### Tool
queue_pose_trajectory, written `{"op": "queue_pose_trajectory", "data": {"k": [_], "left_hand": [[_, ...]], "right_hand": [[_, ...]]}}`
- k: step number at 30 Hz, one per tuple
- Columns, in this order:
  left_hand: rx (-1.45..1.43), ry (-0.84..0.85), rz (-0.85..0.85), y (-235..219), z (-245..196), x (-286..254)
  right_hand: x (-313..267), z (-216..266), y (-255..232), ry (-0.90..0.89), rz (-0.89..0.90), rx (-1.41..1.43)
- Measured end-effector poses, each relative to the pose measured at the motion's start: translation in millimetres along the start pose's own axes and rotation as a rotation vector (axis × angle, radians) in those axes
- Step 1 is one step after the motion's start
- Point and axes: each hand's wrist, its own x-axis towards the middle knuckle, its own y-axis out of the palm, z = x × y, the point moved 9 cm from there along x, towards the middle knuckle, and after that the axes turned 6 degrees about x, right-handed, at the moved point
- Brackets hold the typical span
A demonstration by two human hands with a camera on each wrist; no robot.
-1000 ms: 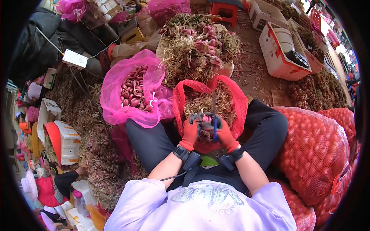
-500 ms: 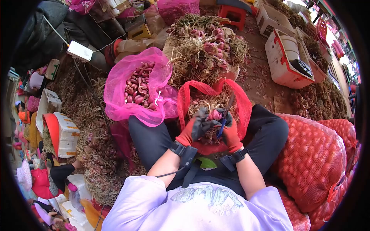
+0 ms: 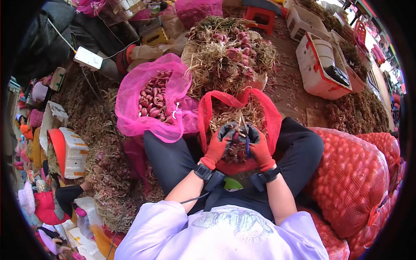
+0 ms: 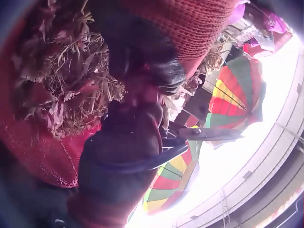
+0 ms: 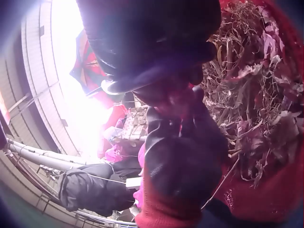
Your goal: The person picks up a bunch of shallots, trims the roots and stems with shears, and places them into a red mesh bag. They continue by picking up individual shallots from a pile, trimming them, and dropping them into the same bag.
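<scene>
Both hands wear red knit gloves with dark coated fingers and meet over a red mesh bag point(image 3: 273, 121) between the legs. My left hand point(image 3: 219, 144) pinches a reddish-purple shallot point(image 5: 178, 100), mostly covered by the fingers. Blue-handled scissors point(image 4: 211, 134) are gripped in my right hand point(image 3: 258, 149); in the head view their blades point up and away, close beside the shallot. Dry stalks, roots and papery skins point(image 5: 256, 95) fill the bag under the hands.
A pink mesh bag point(image 3: 130, 108) of trimmed shallots point(image 3: 152, 97) stands at left. Ahead lies a heap of shallots with dry stalks point(image 3: 229, 56). Full red net sacks point(image 3: 346, 177) press close on the right. A white foam box point(image 3: 318, 73) stands far right.
Half a second ago the shallot showed plainly between the hands, with the scissors tilted right. Now the hands are closer, the fingers cover most of it, and the blades have swung left beside it.
</scene>
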Motion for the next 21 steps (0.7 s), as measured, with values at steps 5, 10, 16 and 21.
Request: {"op": "queue_pose_trajectory", "data": {"k": [5,10,16,21], "left_hand": [[-0.202,-0.061,0.058,10.7,21.8,-2.5],[-0.397,-0.116,0.173,19.4,33.2,-2.5],[-0.013,0.152,0.115,24.8,-15.5,-8.4],[0.164,0.153,0.199,31.8,-33.0,-17.8]], "right_hand": [[-1.9,-0.1,9.9,0.043,-0.024,0.016],[-6.4,-26.5,-4.8,0.211,-0.101,0.315],[3.0,-15.9,-14.3,0.125,-0.104,0.111],[-10.1,-43.1,-20.3,0.39,-0.121,0.508]]}}
